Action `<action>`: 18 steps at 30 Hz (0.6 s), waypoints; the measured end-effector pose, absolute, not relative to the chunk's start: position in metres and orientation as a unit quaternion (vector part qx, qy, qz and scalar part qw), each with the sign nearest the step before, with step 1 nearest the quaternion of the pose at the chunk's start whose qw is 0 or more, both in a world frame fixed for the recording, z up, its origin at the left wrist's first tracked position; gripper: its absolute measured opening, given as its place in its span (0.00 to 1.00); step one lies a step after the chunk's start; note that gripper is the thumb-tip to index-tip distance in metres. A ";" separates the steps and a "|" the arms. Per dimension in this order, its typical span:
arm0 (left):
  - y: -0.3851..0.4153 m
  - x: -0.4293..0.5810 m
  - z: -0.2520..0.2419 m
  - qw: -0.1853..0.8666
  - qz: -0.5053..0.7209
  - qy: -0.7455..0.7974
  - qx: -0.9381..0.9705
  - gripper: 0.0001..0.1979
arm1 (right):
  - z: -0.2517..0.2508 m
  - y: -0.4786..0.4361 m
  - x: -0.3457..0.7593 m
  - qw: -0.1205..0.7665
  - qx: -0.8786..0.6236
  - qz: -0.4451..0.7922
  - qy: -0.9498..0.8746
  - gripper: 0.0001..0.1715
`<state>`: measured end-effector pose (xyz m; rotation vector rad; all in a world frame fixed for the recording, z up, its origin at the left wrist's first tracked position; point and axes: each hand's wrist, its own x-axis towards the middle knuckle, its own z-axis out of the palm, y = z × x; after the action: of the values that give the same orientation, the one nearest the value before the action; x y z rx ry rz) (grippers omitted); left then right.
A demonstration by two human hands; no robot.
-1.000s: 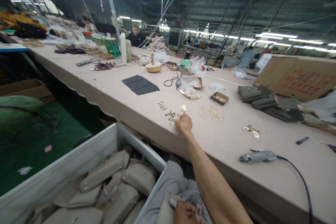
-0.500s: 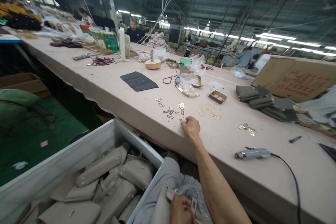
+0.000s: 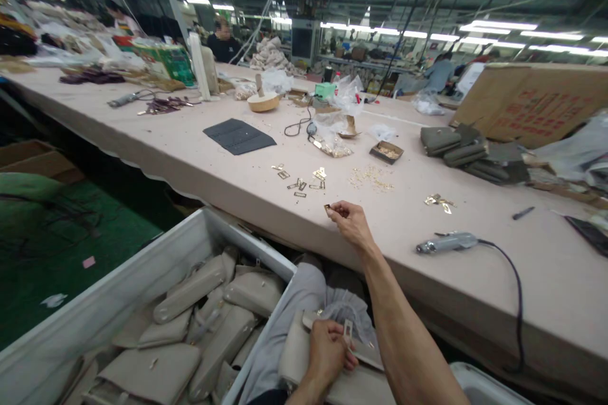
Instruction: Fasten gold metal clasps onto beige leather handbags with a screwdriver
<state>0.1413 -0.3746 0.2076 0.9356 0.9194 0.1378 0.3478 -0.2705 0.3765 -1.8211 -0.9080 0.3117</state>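
Note:
My right hand [image 3: 352,223] is just above the table's front edge. Its thumb and fingertips pinch a small metal frame [image 3: 327,207]. My left hand [image 3: 327,349] is closed on the flap of a beige bag [image 3: 293,354] resting on my lap. A rectangular gold metal frame [image 3: 348,329] stands at the flap beside the left fingers; whether it is fixed there I cannot tell. Several loose metal frames [image 3: 299,194] lie on the table left of my right hand. Tiny gold pieces [image 3: 373,178] are scattered behind it.
A white bin [image 3: 270,254] full of beige bags is at my left. On the pinkish table [image 3: 266,193] are a corded electric screwdriver [image 3: 446,243], more gold plates [image 3: 439,202], a small box of tiny parts [image 3: 387,152] and a black sheet [image 3: 240,136]. A carton [image 3: 527,101] stands behind folded grey pieces.
My right hand has lifted off the tabletop with the small metal frame between its fingers. My left hand still holds the bag flap. The camera view has shifted slightly.

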 end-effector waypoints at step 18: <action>-0.374 0.141 0.223 0.817 0.052 0.377 0.434 0.10 | 0.244 -0.488 0.241 0.662 -0.672 0.314 -0.106 0.20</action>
<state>0.1412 -0.3738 0.2226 0.9242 0.8039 0.1107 0.2414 -0.4879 0.2439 -1.5200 -0.2393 0.7104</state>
